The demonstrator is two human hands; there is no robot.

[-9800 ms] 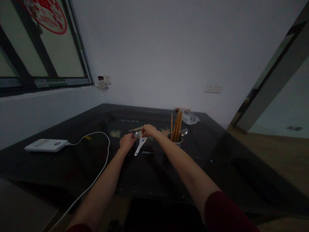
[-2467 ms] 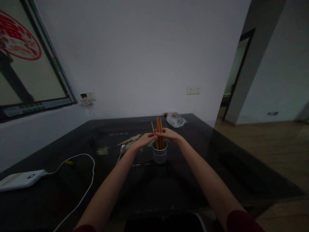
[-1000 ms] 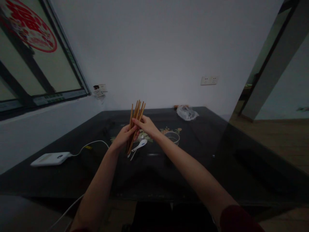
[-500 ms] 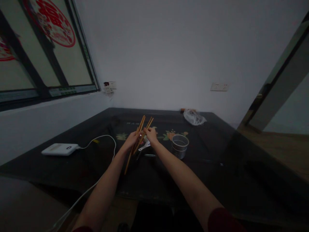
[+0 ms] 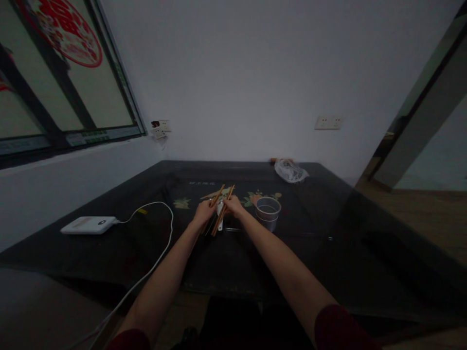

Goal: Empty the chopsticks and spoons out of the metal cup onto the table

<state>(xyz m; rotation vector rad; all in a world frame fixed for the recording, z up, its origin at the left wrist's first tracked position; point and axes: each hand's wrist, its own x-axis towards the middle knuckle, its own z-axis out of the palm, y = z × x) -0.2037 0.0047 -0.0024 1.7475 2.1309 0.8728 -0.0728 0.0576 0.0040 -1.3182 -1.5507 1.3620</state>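
Note:
My left hand (image 5: pixel 205 212) is closed around some wooden chopsticks, whose tips stick out past the fingers. Close beside it, my right hand (image 5: pixel 232 206) grips more chopsticks (image 5: pixel 219 222), slanting down toward me. Between the two hands a white utensil (image 5: pixel 220 226), perhaps a spoon, shows its handle; the rest is covered. A thin shiny metal piece lies by it, too small to name. To the right of my right hand stands a round metal container (image 5: pixel 268 212), open at the top.
A white power bank (image 5: pixel 88 224) lies on the left of the dark glossy table (image 5: pixel 292 272), its white cable (image 5: pixel 171 228) running down over the front edge. A crumpled clear plastic bag (image 5: pixel 291 171) rests near the wall. Wall sockets (image 5: pixel 328 122) are above the table.
My hands have drawn slightly apart, and the chopsticks have split into two bunches. Those in my right hand now stand steeper. The view has shifted a little.

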